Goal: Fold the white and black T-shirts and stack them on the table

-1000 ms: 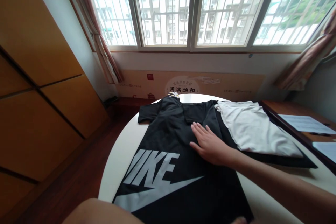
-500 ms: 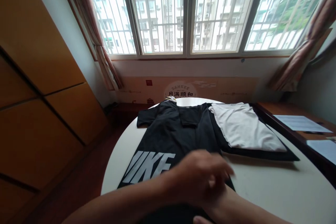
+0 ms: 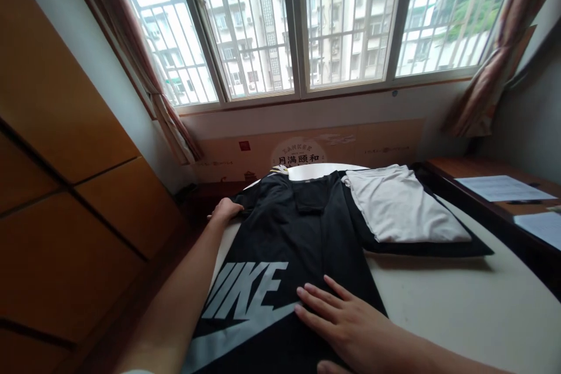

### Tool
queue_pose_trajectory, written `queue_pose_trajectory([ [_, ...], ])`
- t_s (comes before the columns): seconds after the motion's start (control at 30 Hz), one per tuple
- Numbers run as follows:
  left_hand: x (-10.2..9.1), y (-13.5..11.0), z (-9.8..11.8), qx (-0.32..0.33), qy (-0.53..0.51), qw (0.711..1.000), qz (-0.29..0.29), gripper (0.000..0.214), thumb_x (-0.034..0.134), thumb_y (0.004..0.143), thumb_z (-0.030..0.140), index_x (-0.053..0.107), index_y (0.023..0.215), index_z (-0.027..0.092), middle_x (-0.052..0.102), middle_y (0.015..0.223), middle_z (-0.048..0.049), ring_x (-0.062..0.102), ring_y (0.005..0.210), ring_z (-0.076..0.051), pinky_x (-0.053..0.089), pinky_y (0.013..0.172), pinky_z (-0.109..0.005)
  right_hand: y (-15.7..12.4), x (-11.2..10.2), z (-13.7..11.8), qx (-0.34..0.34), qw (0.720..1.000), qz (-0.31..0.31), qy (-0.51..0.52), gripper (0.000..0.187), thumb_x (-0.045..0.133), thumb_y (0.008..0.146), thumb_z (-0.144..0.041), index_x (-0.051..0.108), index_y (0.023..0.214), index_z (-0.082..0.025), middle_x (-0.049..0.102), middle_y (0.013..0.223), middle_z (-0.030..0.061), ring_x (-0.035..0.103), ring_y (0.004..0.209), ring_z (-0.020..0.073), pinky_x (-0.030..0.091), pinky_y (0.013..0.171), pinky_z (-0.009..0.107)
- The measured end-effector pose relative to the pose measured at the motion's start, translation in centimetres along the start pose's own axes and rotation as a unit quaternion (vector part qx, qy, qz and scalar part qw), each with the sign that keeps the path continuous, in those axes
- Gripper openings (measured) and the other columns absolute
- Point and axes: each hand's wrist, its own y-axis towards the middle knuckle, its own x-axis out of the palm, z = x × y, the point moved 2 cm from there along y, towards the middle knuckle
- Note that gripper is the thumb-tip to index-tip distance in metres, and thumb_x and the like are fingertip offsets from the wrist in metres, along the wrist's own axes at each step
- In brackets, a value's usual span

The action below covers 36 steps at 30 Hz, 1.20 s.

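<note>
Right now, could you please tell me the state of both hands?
Left hand: at the sleeve, grip cannot be told.
Right hand: open, on the shirt.

A room in a home, by the look of my feed.
I see tied-back pinkish curtains (image 3: 123, 47) beside a barred window (image 3: 294, 41), a block of flats (image 3: 366, 11) outside, and tall wooden cupboard panels (image 3: 39, 82) to the left above a dark reddish floor (image 3: 177, 239). A black shirt (image 3: 302, 239) and a folded white garment (image 3: 403, 204) lie on the pale, rounded tabletop (image 3: 442, 298).
</note>
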Motion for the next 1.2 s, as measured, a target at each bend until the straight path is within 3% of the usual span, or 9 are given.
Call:
queue_pose_trajectory([
  [0.1,-0.3,-0.2,1.0,0.023,-0.076,0.997,-0.019,0.018,0.078,0.062,0.02,0.063,0.071,0.015,0.069,0.071,-0.012,0.072,0.082,-0.034,0.055,0.065,-0.037,0.1,-0.5,-0.3,0.009,1.0,-0.011,0.024,0.076,0.047,0.108,-0.062,0.03,0.17,-0.022,0.025,0.174,0.0134,0.022,0.162,0.0317,0.007,0.133,0.057],
  [0.27,-0.5,-1.6,5.7,0.11,-0.133,0.985,-0.019,0.011,0.064,0.074,0.026,0.062,0.072,0.016,0.062,0.067,-0.0037,0.063,0.064,-0.019,0.046,0.054,-0.025,0.1,-0.6,-0.2,0.005,0.999,-0.005,0.036,0.077,0.053,0.106,-0.059,0.032,0.17,-0.022,0.025,0.174,0.0146,0.022,0.162,0.0315,0.006,0.133,0.057],
  [0.47,1.5,-5.7,15.7,0.29,-0.112,0.949,-0.052,0.013,0.068,0.078,0.027,0.065,0.075,0.015,0.065,0.07,-0.0027,0.065,0.07,-0.019,0.046,0.061,-0.026,-0.1,-0.6,-0.2,0.008,0.999,0.019,0.031,0.079,0.064,0.101,-0.049,0.034,0.169,-0.022,0.027,0.174,0.0152,0.026,0.162,0.032,0.01,0.133,0.055],
  [0.53,2.8,-7.6,18.7,0.324,-0.071,0.942,-0.046,0.01,0.07,0.076,0.02,0.067,0.084,0.015,0.069,0.077,-0.0042,0.067,0.08,-0.022,0.048,0.069,-0.027,-0.2,-0.7,-0.2,0.016,0.999,0.027,0.036,0.079,0.066,0.099,-0.046,0.036,0.168,-0.021,0.028,0.174,0.0153,0.025,0.162,0.0322,0.011,0.133,0.055],
  [0.67,6.5,-10.9,22.8,0.37,-0.009,0.928,-0.052,0.032,0.072,0.076,0.006,0.064,0.105,0.014,0.074,0.103,-0.0114,0.068,0.099,-0.024,0.049,0.085,-0.028,-0.5,-1.4,-0.3,0.024,0.998,0.046,0.047,0.077,0.063,0.099,-0.042,0.037,0.168,-0.021,0.029,0.174,0.0135,0.025,0.162,0.0309,0.011,0.134,0.055],
  [0.8,10.7,-13.2,24.5,0.387,0.039,0.915,-0.107,0.032,0.07,0.078,0.002,0.062,0.107,0.015,0.074,0.11,-0.0151,0.067,0.104,-0.027,0.047,0.086,-0.03,-0.8,-1.8,-0.3,0.035,0.997,0.051,0.049,0.073,0.062,0.099,-0.041,0.042,0.166,-0.018,0.033,0.173,0.0158,0.028,0.161,0.032,0.014,0.133,0.056],
  [0.93,13.7,-14.0,24.7,0.373,0.051,0.919,-0.115,0.029,0.069,0.079,0.003,0.063,0.105,0.014,0.073,0.114,-0.0181,0.068,0.106,-0.028,0.046,0.084,-0.03,-0.9,-1.6,0.0,0.045,0.997,0.046,0.048,0.074,0.058,0.101,-0.046,0.041,0.166,-0.014,0.034,0.172,0.019,0.025,0.162,0.0327,0.014,0.133,0.055],
  [1.07,14.4,-13.3,25.1,0.351,0.043,0.931,-0.088,0.022,0.062,0.087,0.008,0.063,0.109,0.011,0.073,0.115,-0.0208,0.069,0.106,-0.029,0.046,0.082,-0.032,-1.0,-1.4,0.2,0.043,0.996,0.055,0.046,0.071,0.055,0.104,-0.051,0.045,0.163,-0.013,0.038,0.17,0.02,0.026,0.162,0.0331,0.014,0.133,0.054],
  [1.2,13.9,-12.0,26.1,0.323,-0.01,0.946,-0.015,0.015,0.055,0.094,0.013,0.065,0.105,0.014,0.074,0.111,-0.0188,0.069,0.105,-0.028,0.046,0.084,-0.032,-1.1,-1.9,-0.1,0.042,0.997,0.062,0.033,0.064,0.057,0.103,-0.048,0.053,0.155,-0.011,0.048,0.164,0.021,0.031,0.16,0.033,0.016,0.133,0.052],
])
